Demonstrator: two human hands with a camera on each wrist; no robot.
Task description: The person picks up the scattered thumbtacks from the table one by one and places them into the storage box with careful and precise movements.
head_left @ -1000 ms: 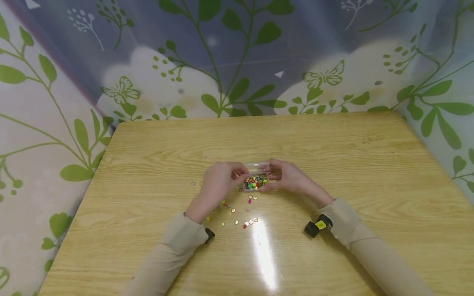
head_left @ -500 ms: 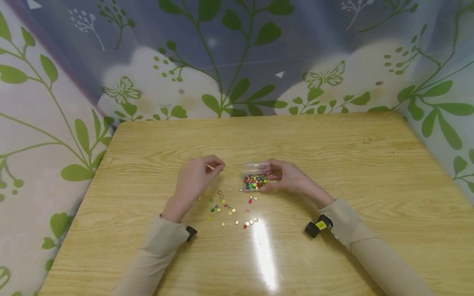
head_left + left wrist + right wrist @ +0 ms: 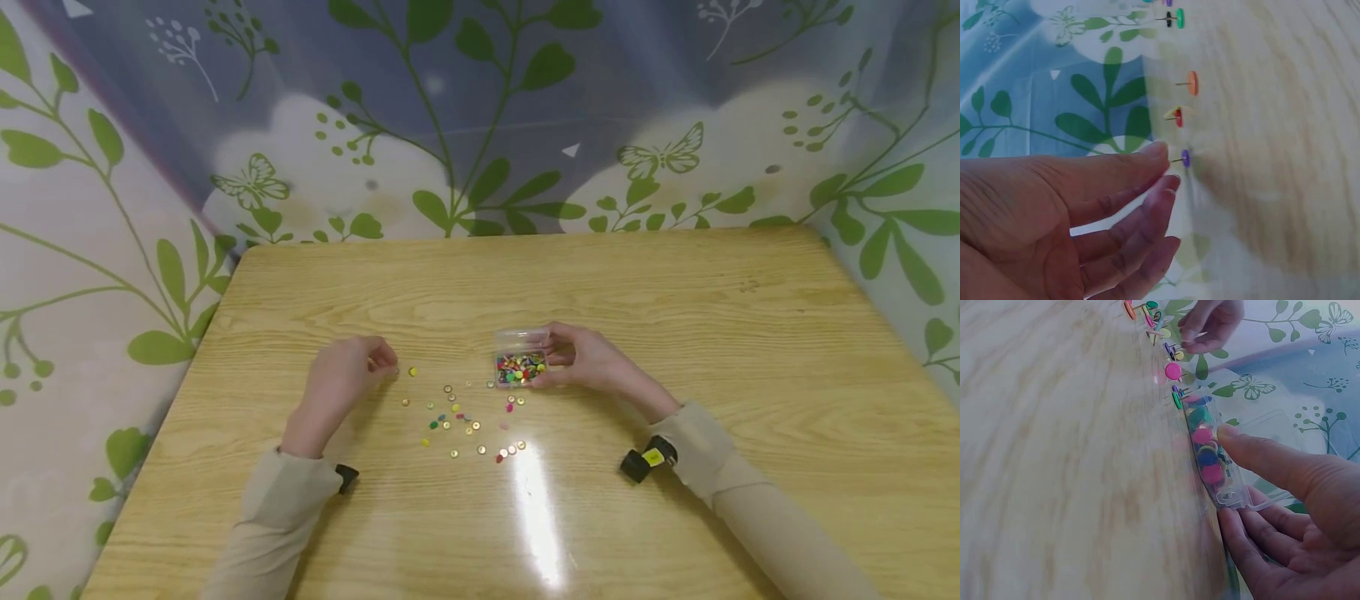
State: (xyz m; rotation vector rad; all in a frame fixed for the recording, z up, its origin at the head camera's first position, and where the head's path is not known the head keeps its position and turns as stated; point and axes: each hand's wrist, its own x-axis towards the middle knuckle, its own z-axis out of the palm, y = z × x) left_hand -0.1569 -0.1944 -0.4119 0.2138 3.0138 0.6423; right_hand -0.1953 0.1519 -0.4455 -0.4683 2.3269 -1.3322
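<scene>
Purple thumbtack (image 3: 1185, 159), pin pointing up off the table (image 3: 637, 292), sits at nine o'clock from the clear box (image 3: 1229, 497), right at the left hand (image 3: 339, 377)'s fingertips! Thumb and forefinger are close about that pin; whether they grip it, this angle won't tell. Press down on the point and skin gets pricked! At the box's three o'clock, the right hand (image 3: 588, 360) is clamped on its side, lid (image 3: 517, 338) raised at twelve: one knock could spill everything. Scattered tacks (image 3: 476, 426), six to nine o'clock, could jab a careless reach.
</scene>
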